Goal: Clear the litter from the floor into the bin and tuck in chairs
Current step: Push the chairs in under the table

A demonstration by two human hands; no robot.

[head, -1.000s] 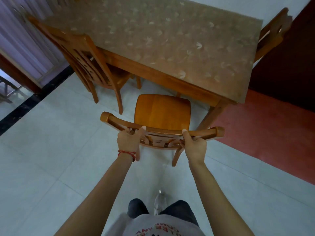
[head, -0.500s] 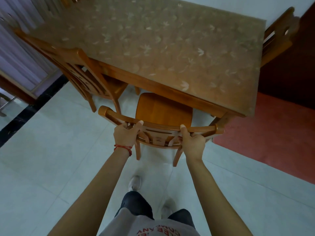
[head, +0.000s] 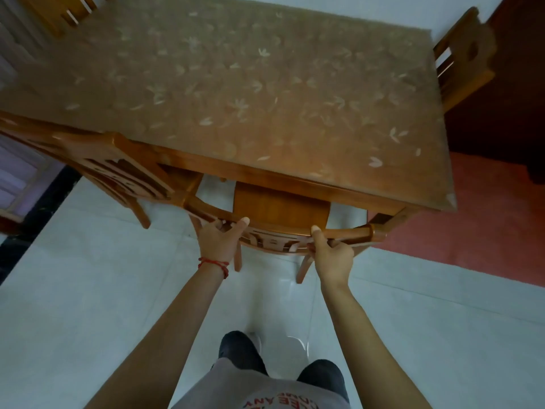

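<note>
A wooden chair [head: 280, 208] stands in front of me with most of its seat under the near edge of the wooden table [head: 295, 175]. Both hands grip the curved top rail of its backrest. My left hand [head: 218, 242], with a red string at the wrist, holds the rail left of centre. My right hand [head: 331, 253] holds it right of centre. No litter and no bin are in view.
A second wooden chair [head: 118, 169] sits at the table's left side, close to the held chair. A third chair [head: 463, 57] is at the far right end. White tiled floor [head: 88, 305] lies around me, with red flooring [head: 486, 225] to the right.
The chair has slid forward, so its seat has gone further under the table. I have stepped closer with both hands keeping their grip on the backrest.
</note>
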